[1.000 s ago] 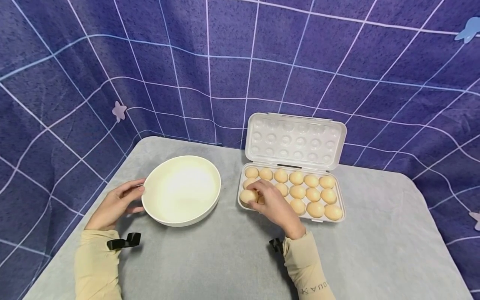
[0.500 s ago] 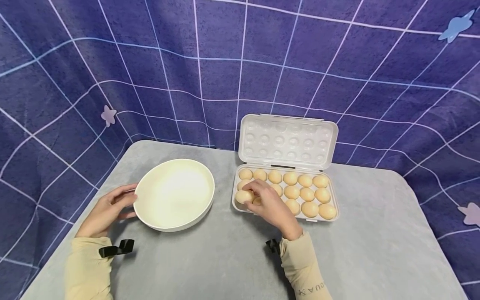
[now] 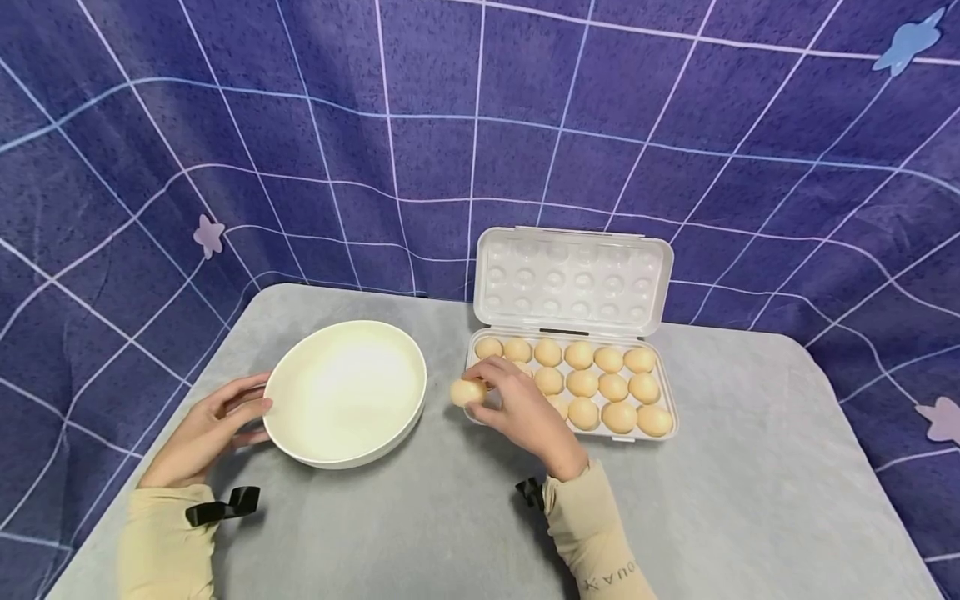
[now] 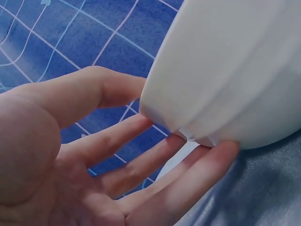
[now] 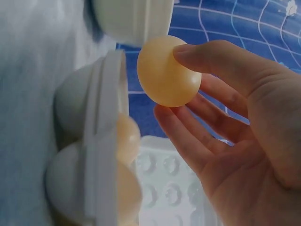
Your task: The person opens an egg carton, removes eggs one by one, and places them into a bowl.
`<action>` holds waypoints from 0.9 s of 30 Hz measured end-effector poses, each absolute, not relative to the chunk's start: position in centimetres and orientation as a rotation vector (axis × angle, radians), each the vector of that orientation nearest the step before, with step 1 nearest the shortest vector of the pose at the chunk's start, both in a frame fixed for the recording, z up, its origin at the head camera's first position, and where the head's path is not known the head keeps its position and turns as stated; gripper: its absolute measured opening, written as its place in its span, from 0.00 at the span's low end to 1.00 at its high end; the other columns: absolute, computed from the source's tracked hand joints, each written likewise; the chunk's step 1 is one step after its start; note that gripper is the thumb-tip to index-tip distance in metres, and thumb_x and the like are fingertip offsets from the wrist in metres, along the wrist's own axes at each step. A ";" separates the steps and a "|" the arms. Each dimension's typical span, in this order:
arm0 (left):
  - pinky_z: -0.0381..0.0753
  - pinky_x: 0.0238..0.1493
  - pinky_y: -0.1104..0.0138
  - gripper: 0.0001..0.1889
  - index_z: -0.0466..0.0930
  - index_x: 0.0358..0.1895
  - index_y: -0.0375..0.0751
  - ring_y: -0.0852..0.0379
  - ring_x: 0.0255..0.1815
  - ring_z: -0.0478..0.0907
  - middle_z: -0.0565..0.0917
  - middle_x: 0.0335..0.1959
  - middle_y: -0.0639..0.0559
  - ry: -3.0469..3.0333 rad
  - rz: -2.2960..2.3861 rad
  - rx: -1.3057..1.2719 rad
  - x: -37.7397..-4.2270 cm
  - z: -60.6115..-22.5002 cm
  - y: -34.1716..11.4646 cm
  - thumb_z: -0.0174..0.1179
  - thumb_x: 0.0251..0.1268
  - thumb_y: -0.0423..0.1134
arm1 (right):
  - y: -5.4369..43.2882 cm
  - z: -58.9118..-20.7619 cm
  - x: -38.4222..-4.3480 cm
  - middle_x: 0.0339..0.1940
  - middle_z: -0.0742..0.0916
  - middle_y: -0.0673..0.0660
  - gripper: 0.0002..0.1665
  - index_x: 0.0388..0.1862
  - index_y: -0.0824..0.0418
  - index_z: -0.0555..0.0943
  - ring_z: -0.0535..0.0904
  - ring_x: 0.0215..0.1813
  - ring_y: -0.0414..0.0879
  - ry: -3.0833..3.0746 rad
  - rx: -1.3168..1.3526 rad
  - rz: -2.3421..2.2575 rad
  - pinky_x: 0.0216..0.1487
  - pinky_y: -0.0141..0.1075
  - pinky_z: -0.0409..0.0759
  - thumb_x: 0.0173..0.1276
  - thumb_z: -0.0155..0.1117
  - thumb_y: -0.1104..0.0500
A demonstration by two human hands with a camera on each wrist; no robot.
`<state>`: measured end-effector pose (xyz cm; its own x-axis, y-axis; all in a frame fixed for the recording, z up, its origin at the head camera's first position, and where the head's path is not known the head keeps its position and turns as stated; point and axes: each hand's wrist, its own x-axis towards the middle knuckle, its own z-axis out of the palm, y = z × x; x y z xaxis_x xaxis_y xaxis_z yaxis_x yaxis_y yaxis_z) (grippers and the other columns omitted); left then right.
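Note:
In the head view, my right hand [image 3: 521,408] pinches an egg [image 3: 468,392] between thumb and fingertips. It holds the egg just past the left edge of the egg carton [image 3: 670,433]. The right wrist view shows the thumb on one side of this light brown egg [image 5: 164,70] and fingertips on the other. The carton lies with its lid up and several eggs in rows. Part of its near left corner is hidden by my hand. My left hand [image 3: 213,429] holds the cream bowl [image 3: 352,457] at its left side, thumb at the rim and fingers against the outer wall [image 4: 211,84].
The raised carton lid [image 3: 573,275] leans back near the curtain [image 3: 435,167], a blue grid-patterned cloth behind the table. Grey tabletop [image 3: 405,525] separates the bowl from the carton. Black straps [image 3: 225,506] stick out at both wrists.
My right hand has lifted the egg from the carton's near left corner and moved it left, toward the bowl. My left hand stays at the bowl. The head view has shifted slightly.

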<state>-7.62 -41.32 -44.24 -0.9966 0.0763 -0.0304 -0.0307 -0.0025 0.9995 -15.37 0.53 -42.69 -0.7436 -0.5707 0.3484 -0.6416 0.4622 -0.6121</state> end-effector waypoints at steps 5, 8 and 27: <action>0.89 0.46 0.62 0.25 0.62 0.72 0.31 0.63 0.52 0.83 0.82 0.55 0.57 2.155 2.170 0.098 -7.8 -44.0 -41.5 0.52 0.74 0.26 | -0.4 -41.6 -15.5 0.48 0.84 0.50 0.16 0.50 0.58 0.82 0.79 0.49 0.42 -2.572 1.105 1.127 0.52 0.33 0.82 0.63 0.71 0.62; 0.88 0.47 0.62 0.26 0.61 0.72 0.31 0.63 0.52 0.83 0.82 0.56 0.57 2.156 2.163 0.116 -7.8 -43.9 -41.6 0.51 0.74 0.26 | -1.3 -40.8 -15.6 0.48 0.84 0.50 0.15 0.49 0.59 0.82 0.79 0.49 0.42 -2.539 1.137 1.126 0.52 0.32 0.82 0.63 0.71 0.63; 0.89 0.45 0.63 0.24 0.67 0.69 0.37 0.61 0.51 0.84 0.82 0.55 0.56 2.111 2.224 0.141 -7.6 -44.8 -41.6 0.51 0.72 0.22 | -8.0 -39.7 -16.1 0.49 0.84 0.53 0.18 0.52 0.61 0.82 0.78 0.53 0.45 -2.602 1.334 0.969 0.61 0.30 0.77 0.63 0.71 0.59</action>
